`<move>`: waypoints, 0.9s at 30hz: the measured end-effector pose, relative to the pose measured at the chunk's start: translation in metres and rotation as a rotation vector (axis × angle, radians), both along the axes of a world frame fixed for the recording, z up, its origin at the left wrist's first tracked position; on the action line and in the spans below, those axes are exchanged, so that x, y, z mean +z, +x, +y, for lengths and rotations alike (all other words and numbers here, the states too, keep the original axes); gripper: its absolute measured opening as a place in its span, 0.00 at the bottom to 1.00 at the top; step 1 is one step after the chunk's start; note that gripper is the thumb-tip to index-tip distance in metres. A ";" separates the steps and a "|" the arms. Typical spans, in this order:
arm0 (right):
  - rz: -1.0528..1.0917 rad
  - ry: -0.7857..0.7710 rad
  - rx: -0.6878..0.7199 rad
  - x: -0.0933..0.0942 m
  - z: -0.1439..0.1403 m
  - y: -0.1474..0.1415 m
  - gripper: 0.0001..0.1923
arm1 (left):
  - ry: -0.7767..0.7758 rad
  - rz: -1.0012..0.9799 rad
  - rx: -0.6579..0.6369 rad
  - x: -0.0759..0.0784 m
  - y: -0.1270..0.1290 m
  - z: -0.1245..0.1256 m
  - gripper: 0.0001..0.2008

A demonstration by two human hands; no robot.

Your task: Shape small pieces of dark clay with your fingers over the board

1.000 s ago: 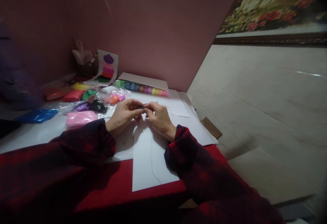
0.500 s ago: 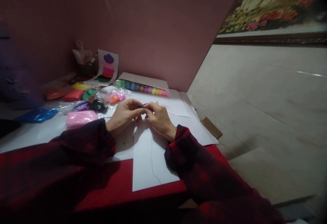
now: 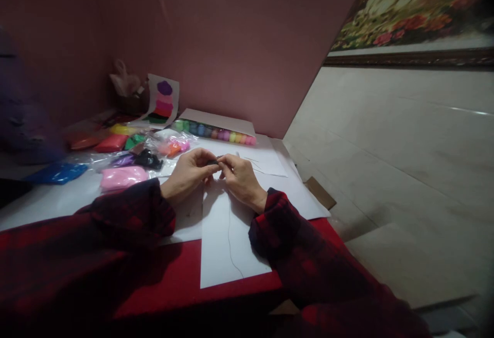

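Note:
Above a white sheet of paper (image 3: pixel 216 245) my left hand (image 3: pixel 189 173) and my right hand (image 3: pixel 241 179) meet at the fingertips. Between them is a small dark piece of modelling clay (image 3: pixel 212 162), pinched by both hands and mostly covered by fingers. A thin wavy pencil line runs down the sheet beneath. Left of my left hand lie a pink clay packet (image 3: pixel 123 178) and a black clay packet (image 3: pixel 148 159).
More clay packets, including a blue one (image 3: pixel 57 173) and a red one (image 3: pixel 111 143), lie to the left. A box of coloured clay (image 3: pixel 216 131) stands by the wall. A decorated card (image 3: pixel 164 101) leans behind. A red cloth (image 3: pixel 170 271) covers the table's front.
My fingers have shifted slightly, and more of the dark clay shows between them. The sheet and the packets stay where they were.

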State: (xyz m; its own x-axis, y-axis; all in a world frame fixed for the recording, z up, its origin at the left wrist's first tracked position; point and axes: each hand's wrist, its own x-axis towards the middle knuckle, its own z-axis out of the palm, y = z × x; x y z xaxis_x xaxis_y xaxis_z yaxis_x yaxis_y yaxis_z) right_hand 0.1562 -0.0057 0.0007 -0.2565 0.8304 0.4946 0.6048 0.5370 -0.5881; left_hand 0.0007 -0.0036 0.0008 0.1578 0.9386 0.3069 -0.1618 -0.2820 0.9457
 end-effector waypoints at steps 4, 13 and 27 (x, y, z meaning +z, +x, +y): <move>-0.018 0.009 -0.001 0.000 0.000 0.000 0.09 | 0.010 0.021 0.003 -0.001 0.000 0.000 0.14; -0.034 0.014 0.013 -0.001 0.001 0.000 0.09 | 0.005 0.084 0.048 0.001 0.002 -0.002 0.07; -0.125 0.019 0.001 0.001 -0.001 -0.001 0.10 | -0.103 0.081 0.028 0.002 0.001 -0.002 0.01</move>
